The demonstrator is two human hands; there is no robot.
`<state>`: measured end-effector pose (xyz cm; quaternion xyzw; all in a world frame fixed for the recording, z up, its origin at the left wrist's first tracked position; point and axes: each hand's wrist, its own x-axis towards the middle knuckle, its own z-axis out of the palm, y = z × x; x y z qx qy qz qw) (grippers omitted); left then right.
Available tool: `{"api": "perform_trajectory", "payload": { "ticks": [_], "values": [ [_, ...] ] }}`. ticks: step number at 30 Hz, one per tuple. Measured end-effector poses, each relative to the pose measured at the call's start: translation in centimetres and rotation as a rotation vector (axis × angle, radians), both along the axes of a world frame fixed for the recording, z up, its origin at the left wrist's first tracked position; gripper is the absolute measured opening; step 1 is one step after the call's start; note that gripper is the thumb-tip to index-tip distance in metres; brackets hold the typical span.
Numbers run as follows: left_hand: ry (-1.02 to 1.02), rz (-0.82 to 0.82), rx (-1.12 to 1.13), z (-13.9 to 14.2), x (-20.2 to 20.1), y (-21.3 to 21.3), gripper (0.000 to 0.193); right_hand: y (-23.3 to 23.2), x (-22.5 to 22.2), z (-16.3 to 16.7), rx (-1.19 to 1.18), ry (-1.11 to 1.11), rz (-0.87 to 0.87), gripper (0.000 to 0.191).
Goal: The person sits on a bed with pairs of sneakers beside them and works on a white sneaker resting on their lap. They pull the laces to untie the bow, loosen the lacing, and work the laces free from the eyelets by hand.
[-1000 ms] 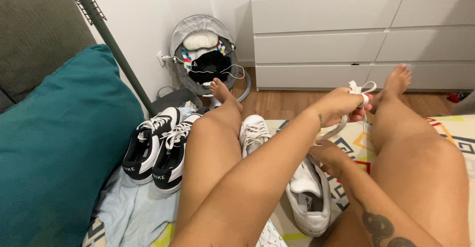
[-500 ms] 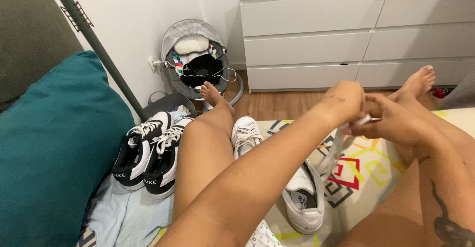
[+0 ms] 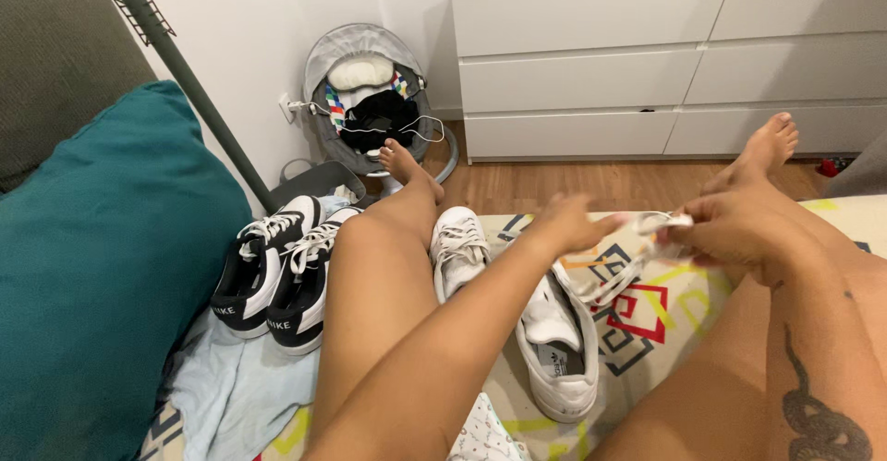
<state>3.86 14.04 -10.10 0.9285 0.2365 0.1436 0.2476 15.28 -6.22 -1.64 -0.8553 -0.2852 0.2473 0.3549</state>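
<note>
My left hand [image 3: 571, 225] and my right hand [image 3: 739, 230] are both raised above the mat, pinching a white shoelace [image 3: 647, 225] stretched between them. The lace droops down toward an unlaced white sneaker [image 3: 554, 350] lying between my bare legs. A second white sneaker [image 3: 459, 248], laced, sits just beyond it beside my left knee. Both of my feet rest on the wooden floor ahead.
A pair of black-and-white sneakers [image 3: 273, 276] stands on a light blue cloth [image 3: 236, 392] at left, next to a teal cushion [image 3: 92, 276]. A grey baby bouncer [image 3: 370, 101] and a white dresser [image 3: 665, 54] stand at the wall. A patterned mat [image 3: 637, 322] lies underneath.
My hands have dropped lower and drawn apart, pulling the lace out sideways between them. The view has shifted slightly right.
</note>
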Motion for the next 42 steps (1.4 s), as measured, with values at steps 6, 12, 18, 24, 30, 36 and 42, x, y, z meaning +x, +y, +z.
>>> {"api": "perform_trajectory", "payload": {
  "ticks": [6,12,18,24,30,36,42],
  "values": [
    [0.402,0.337,-0.258,-4.5,-5.1,-2.1,0.060,3.5,0.2,-6.0,-0.082,0.088,-0.091,0.030],
    [-0.079,0.351,-0.295,-6.8,-7.2,-2.0,0.069,5.3,-2.1,-9.2,-0.297,0.003,0.032,0.102],
    [-0.272,0.432,-0.246,-8.4,-3.9,-0.5,0.039,5.8,-3.7,-10.6,-0.284,0.393,0.181,0.076],
    [-0.330,0.436,-0.361,-8.6,1.5,-0.8,0.031,6.6,-0.9,-11.2,-0.301,-0.107,0.149,0.023],
    [-0.044,0.348,-0.355,-9.4,3.3,-2.4,0.030,6.2,0.4,-11.5,-0.308,0.025,0.059,0.018],
    [-0.190,0.093,-0.149,-6.2,-0.6,0.3,0.039,6.4,-2.3,-9.3,-0.508,-0.403,0.156,0.025],
    [0.032,0.416,0.245,-0.2,-10.2,6.2,0.038,11.0,-8.6,-8.2,-0.180,-0.625,0.097,0.055]
  ]
}}
